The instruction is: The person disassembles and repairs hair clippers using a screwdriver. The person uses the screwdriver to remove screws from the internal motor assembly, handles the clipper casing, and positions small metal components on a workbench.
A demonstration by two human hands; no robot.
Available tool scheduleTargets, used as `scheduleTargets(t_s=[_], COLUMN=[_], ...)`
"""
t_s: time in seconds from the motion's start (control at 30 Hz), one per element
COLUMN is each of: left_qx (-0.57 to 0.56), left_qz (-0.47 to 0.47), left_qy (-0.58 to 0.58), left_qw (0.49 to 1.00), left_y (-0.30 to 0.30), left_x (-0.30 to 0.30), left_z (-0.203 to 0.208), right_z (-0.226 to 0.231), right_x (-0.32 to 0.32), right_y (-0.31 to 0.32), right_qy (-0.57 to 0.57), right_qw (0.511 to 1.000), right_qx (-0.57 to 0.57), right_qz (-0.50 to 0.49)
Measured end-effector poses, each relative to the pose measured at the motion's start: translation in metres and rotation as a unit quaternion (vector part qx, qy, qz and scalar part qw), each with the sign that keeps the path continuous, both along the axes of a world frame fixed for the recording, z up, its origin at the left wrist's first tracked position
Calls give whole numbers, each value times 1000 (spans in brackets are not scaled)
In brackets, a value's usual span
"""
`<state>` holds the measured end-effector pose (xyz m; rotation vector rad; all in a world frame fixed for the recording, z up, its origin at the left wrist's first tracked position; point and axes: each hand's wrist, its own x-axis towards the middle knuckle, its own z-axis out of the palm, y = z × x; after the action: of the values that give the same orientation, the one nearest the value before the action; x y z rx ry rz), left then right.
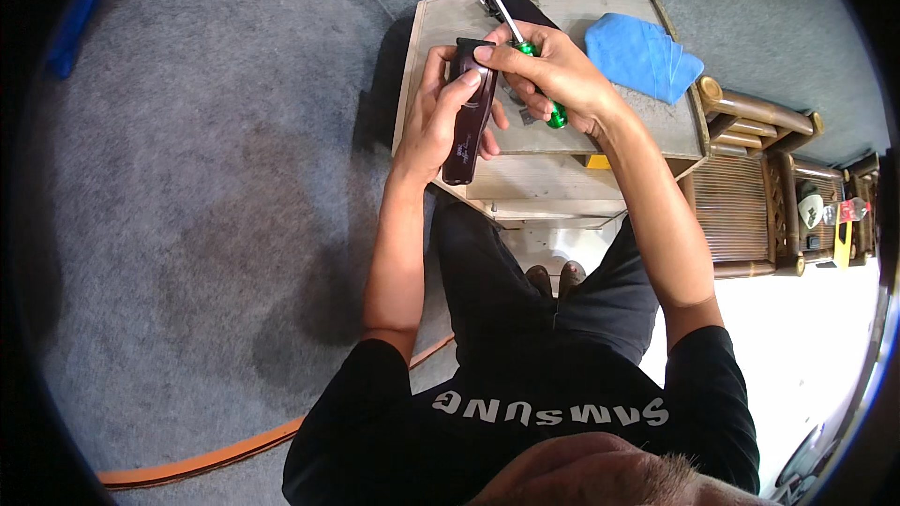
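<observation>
My left hand [433,122] grips a dark maroon hair clipper body [466,126], held upright over a small wooden table [562,164]. My right hand [553,70] holds a screwdriver with a green handle [555,112]; its metal shaft [497,0] points up and away. The right forefinger rests on the top end of the clipper. Small dark metal parts [520,111] lie on the table under my right hand, partly hidden.
A folded blue cloth [642,54] lies on the table's right part. A dark object [530,5] sits at the table's far edge. Bamboo-like furniture [759,178] stands to the right. Grey carpet [206,178] spreads left, with an orange cable [216,454] across it.
</observation>
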<state>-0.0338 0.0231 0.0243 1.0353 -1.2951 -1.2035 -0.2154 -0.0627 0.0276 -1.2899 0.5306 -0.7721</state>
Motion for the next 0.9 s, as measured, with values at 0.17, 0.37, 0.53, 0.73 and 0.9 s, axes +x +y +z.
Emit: scheduleTargets(t_s=[0.17, 0.37, 0.53, 0.73, 0.9], left_qx=[6, 70, 81, 87, 102], left_qz=[59, 81, 99, 65, 57], left_qy=[-71, -65, -78, -79, -98], left_qw=[996, 992, 989, 991, 988], left_y=[4, 1, 0, -3, -7], left_x=[-9, -6, 9, 21, 24], left_z=[7, 7, 4, 5, 4], right_z=[0, -6, -12, -11, -27], right_x=[-2, 0, -25, -54, -66], right_y=[3, -1, 9, 35, 27], right_qy=[7, 7, -26, 129, 171], right_qw=[1000, 998, 997, 934, 925], right_qx=[0, 39, 56, -304, -311], right_qz=[17, -47, -35, -136, -140])
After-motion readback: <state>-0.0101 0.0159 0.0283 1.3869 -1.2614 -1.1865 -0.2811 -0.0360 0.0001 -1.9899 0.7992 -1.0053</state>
